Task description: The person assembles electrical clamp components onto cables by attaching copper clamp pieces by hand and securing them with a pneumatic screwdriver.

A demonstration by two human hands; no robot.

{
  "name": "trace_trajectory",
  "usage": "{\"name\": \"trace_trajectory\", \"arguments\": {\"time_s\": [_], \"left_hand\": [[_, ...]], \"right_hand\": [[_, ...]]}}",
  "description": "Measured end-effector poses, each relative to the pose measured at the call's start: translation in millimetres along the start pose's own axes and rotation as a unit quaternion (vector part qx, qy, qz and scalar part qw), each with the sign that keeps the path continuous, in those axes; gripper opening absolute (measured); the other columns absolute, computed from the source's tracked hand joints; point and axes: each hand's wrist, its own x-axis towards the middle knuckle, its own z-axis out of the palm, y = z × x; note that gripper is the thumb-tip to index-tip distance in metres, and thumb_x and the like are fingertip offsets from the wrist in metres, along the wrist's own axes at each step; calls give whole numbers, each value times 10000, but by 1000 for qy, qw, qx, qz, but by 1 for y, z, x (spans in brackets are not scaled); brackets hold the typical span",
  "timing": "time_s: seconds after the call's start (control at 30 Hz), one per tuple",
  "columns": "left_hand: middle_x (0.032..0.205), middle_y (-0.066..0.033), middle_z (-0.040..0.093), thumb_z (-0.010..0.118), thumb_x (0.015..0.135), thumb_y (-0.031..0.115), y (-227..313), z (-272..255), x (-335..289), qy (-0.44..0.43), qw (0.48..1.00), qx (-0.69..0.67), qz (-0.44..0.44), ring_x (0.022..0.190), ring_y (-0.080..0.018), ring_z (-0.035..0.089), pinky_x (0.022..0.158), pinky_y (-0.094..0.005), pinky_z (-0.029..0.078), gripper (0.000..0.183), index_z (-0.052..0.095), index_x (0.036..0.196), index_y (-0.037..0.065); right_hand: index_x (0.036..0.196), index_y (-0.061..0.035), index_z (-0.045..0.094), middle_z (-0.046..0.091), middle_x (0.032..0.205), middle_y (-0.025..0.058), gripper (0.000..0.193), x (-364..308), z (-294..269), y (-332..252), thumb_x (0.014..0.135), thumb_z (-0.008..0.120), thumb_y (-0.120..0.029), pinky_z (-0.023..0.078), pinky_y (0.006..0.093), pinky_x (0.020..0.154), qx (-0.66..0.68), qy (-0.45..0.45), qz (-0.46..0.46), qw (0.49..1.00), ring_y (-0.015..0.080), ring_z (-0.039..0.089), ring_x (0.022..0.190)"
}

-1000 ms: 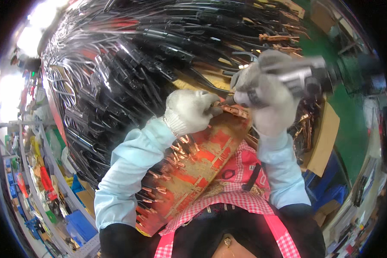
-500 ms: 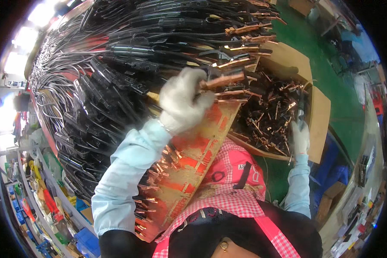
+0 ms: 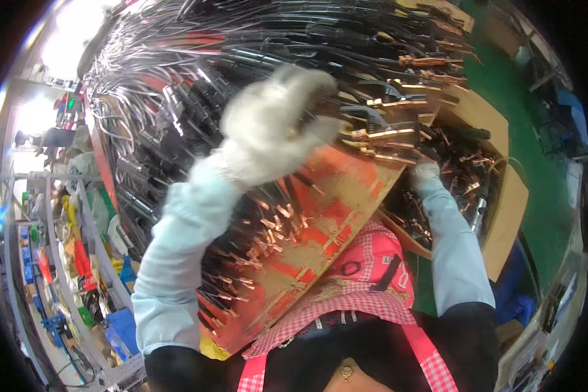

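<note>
My left hand [image 3: 274, 127], in a white glove, is blurred above the heap of black cables [image 3: 196, 111]. Its fingers and thumb curve apart, and I make out nothing held between them. Just right of it, several copper-ended clamps [image 3: 389, 135] with black handles lie side by side, pointing right. My right hand [image 3: 426, 172], also gloved, is at the left side of a cardboard box [image 3: 511, 215], close to the copper tips; its fingers are hidden. Inside the box are many small copper and black pieces [image 3: 467, 166]. A metal cylindrical tool [image 3: 480, 210] leans along its right wall.
The cables lie on a worn red board [image 3: 326, 222] with a wooden edge in front of me. More bare copper ends [image 3: 268, 238] stick out over its near part. At left stands a shelf rack [image 3: 104, 261] with colourful goods. Green floor [image 3: 542, 176] shows at the right.
The view has shifted, moving the scene right and down. My right hand has gone from beside the metal tool to the copper tips. My left hand has drawn back left from the clamp ends.
</note>
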Motion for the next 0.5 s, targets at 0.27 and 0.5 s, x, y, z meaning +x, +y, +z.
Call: {"name": "trace_trajectory", "arguments": {"time_s": [0.27, 0.5], "left_hand": [[882, -75, 666, 676, 844, 203, -6, 5, -39, -135, 968, 201, 68, 850, -276, 679, 738, -417, 528, 108, 679, 897, 108], [899, -11, 638, 633, 801, 169, -53, 56, -46, -164, 902, 386, 105, 910, -205, 653, 777, -340, 511, 48, 669, 832, 164]], "right_hand": [[1377, -138, 531, 730, 1075, 112, 402, 29, 85, 31, 988, 515, -241, 487, 410, 940, 191, 80, 82, 975, 286, 699, 995], [1428, -56, 506, 675, 1246, 198, 581, -136, 17, 58, 918, 688, -266, 454, 396, 1044, 511, 95, 44, 853, 297, 641, 1182]]}}
